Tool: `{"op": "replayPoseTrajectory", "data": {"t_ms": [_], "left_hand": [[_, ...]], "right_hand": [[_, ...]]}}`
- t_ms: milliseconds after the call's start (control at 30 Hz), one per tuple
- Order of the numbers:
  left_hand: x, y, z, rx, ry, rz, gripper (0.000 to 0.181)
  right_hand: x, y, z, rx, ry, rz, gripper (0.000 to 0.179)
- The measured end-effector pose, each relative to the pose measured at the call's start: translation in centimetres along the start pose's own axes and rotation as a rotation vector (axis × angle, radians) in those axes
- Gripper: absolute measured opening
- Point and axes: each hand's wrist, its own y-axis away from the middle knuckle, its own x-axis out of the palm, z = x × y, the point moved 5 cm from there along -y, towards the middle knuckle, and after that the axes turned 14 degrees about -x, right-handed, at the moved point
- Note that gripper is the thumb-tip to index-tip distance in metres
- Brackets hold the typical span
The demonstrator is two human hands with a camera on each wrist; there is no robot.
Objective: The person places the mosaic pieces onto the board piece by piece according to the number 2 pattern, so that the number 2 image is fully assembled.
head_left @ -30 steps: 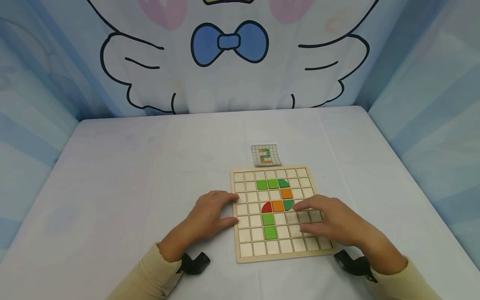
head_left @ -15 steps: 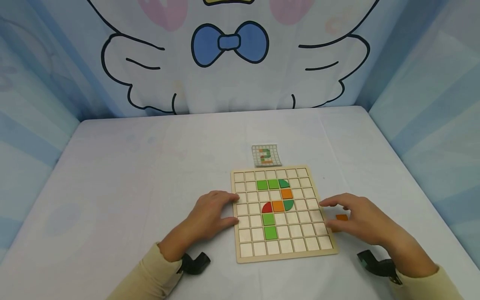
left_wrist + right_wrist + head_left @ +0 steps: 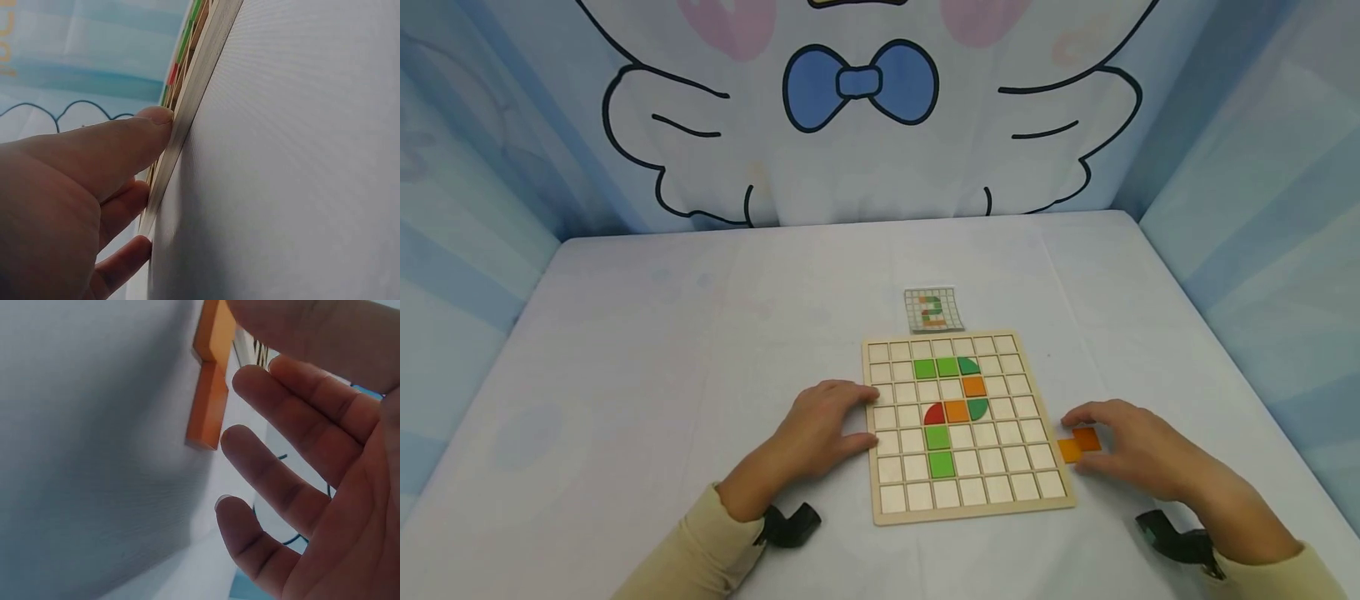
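A wooden grid board [image 3: 970,513] lies flat with colored tiles in its cells: light green squares [image 3: 941,464], orange squares [image 3: 973,386], dark green rounded tiles [image 3: 968,367] and a red rounded tile [image 3: 934,414]. My left hand [image 3: 820,429] rests its thumb and fingertips against the board's left edge; the left wrist view has the thumb [image 3: 147,134] on the wooden side. Right of the board, two orange blocks [image 3: 1070,451] lie corner to corner on the table. Around them my right hand [image 3: 1142,450] hovers, fingers spread and apart from the blocks [image 3: 209,409] in the right wrist view.
A small pattern card [image 3: 933,310] showing a colored figure on a grid lies just beyond the board. White cloth covers the table [image 3: 700,333]. Printed curtains [image 3: 880,167] stand at the back and both sides. A black wrist camera [image 3: 1176,542] sits under each wrist.
My right hand has moved from over the board's right part to the table at its right, uncovering cells and then both orange blocks. The left hand keeps its place.
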Motion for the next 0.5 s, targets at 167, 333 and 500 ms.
{"op": "replayPoseTrajectory", "data": {"t_ms": [167,333,500], "left_hand": [[-0.09,-0.06,-0.10,0.001,-0.003,-0.007,0.051],[-0.11,-0.01,-0.14,0.006,0.001,-0.009,0.051],[-0.12,0.02,-0.19,0.003,0.000,-0.007,0.050]], "right_hand": [[0.34,-0.12,-0.13,-0.024,0.009,0.000,0.042],[0.35,-0.32,0.05,-0.043,0.036,-0.016,0.036],[0.30,-0.63,0.20,-0.062,0.073,-0.032,0.033]]}}
